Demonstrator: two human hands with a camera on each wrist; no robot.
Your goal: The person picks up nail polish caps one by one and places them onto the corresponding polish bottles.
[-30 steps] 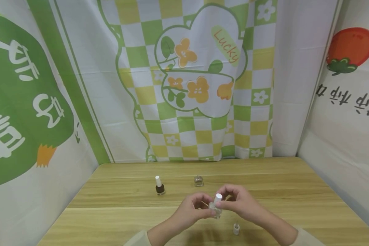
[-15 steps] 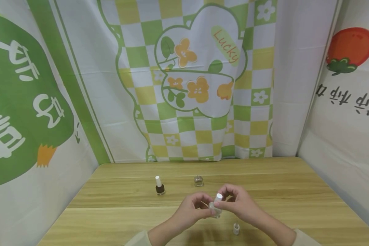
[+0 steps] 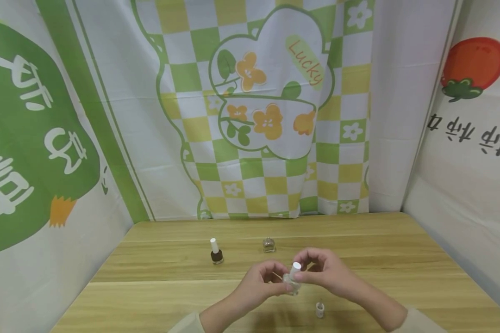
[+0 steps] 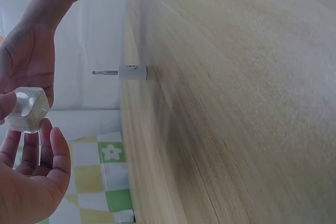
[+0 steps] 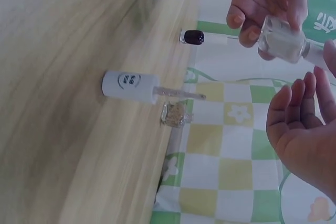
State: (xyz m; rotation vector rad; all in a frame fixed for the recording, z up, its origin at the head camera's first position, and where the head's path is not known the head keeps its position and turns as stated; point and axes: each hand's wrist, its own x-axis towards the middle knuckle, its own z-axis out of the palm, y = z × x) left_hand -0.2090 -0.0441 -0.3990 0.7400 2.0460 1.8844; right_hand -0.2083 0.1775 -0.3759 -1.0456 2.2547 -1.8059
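Note:
My left hand (image 3: pixel 260 284) grips a clear nail polish bottle (image 5: pixel 283 41) by its glass body, above the table. With thumb and finger, my right hand (image 3: pixel 327 274) pinches the white cap (image 3: pixel 295 268) on that bottle. The cap sits at the bottle's neck; whether it is screwed tight cannot be told. Below the hands, a loose white cap with its brush (image 5: pixel 131 86) stands on the table, brush pointing up. Behind them an open nail polish bottle (image 3: pixel 268 245) rests upright without a cap. To its left a dark nail polish bottle (image 3: pixel 217 255) stands with its white cap on.
The wooden table (image 3: pixel 158 300) spans the front of the view. A green and yellow checkered cloth (image 3: pixel 266 185) hangs along its back edge, with printed cloths at the left and right sides.
Over the last second my right fingers and wrist have shifted slightly around the cap. My left hand keeps its hold, and the things on the table stay put.

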